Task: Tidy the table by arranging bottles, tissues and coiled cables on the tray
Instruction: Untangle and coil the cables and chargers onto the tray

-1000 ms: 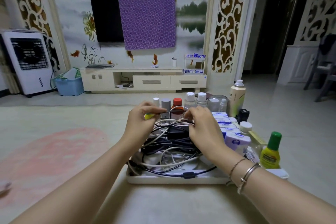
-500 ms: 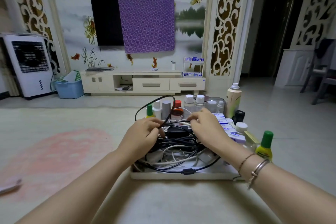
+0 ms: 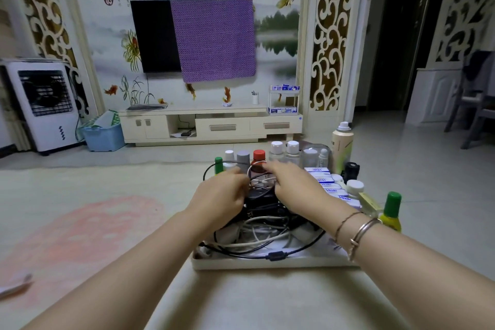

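Both hands work the cable pile [image 3: 257, 225] on the tray [image 3: 267, 262], left hand [image 3: 219, 195] apparently pinching a black loop, right hand [image 3: 292, 185] blurred, grip unclear; tugging could topple the bottle row [image 3: 258, 158] just behind.

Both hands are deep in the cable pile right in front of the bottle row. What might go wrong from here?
The left hand and right hand work the cables just before the red-capped bottle; a tug may topple it. One black cable lies along the tray front rim and could slip off.
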`<action>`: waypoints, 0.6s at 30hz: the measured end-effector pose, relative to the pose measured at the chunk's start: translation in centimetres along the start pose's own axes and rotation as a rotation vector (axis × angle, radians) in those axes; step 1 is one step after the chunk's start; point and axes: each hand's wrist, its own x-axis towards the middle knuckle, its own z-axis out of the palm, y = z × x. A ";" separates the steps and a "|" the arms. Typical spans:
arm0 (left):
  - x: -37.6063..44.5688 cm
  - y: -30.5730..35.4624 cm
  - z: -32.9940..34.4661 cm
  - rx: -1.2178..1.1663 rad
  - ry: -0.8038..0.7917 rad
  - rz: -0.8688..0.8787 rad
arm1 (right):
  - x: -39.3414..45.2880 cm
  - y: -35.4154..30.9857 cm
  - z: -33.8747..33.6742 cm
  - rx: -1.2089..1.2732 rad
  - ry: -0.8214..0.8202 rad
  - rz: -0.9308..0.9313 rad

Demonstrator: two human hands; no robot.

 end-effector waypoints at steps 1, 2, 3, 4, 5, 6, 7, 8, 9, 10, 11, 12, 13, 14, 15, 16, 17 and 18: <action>-0.1 -0.3 0.2 -0.059 0.049 -0.045 | -0.2 0.2 0.5 -0.066 -0.056 0.006; 0.0 -0.5 0.6 -0.088 0.096 -0.086 | -0.4 0.4 1.0 -0.112 -0.076 0.013; 0.2 -0.8 0.8 -0.088 0.133 -0.121 | -0.7 0.4 1.2 -0.138 -0.071 0.044; 0.6 -1.1 1.2 -0.066 0.144 -0.151 | -0.8 0.3 1.3 -0.155 -0.056 0.090; 1.0 -1.4 1.5 -0.038 0.110 -0.181 | -0.9 0.2 1.3 -0.165 -0.036 0.133; 1.4 -1.7 1.8 -0.015 0.027 -0.208 | -0.9 0.0 1.3 -0.176 -0.020 0.158; 1.7 -1.9 2.1 -0.001 -0.075 -0.227 | -0.8 -0.1 1.2 -0.192 -0.014 0.164; 1.9 -2.0 2.5 0.003 -0.180 -0.238 | -0.8 -0.2 1.2 -0.204 -0.022 0.161; 2.0 -2.0 2.8 -0.013 -0.257 -0.244 | -0.8 -0.2 1.3 -0.208 -0.044 0.163; 2.0 -2.0 3.2 -0.040 -0.296 -0.249 | -0.8 -0.2 1.4 -0.218 -0.077 0.173; 1.9 -2.1 3.5 -0.056 -0.292 -0.248 | -0.9 -0.1 1.6 -0.249 -0.110 0.185; 1.8 -2.1 3.6 -0.044 -0.255 -0.233 | -1.1 -0.1 1.8 -0.299 -0.140 0.183; 1.8 -2.2 3.6 -0.027 -0.209 -0.210 | -1.2 -0.2 1.9 -0.345 -0.169 0.176; 1.7 -2.2 3.6 -0.040 -0.182 -0.187 | -1.3 -0.2 2.0 -0.371 -0.198 0.167; 1.7 -2.3 3.6 -0.090 -0.183 -0.180 | -1.3 -0.3 1.8 -0.376 -0.223 0.163; 1.5 -2.4 3.6 -0.151 -0.208 -0.190 | -1.3 -0.4 1.7 -0.371 -0.250 0.162; 1.6 -2.4 3.5 -0.188 -0.231 -0.201 | -1.1 -0.4 1.5 -0.369 -0.270 0.164; 1.5 -2.4 3.6 -0.180 -0.257 -0.208 | -1.0 -0.5 1.4 -0.365 -0.291 0.167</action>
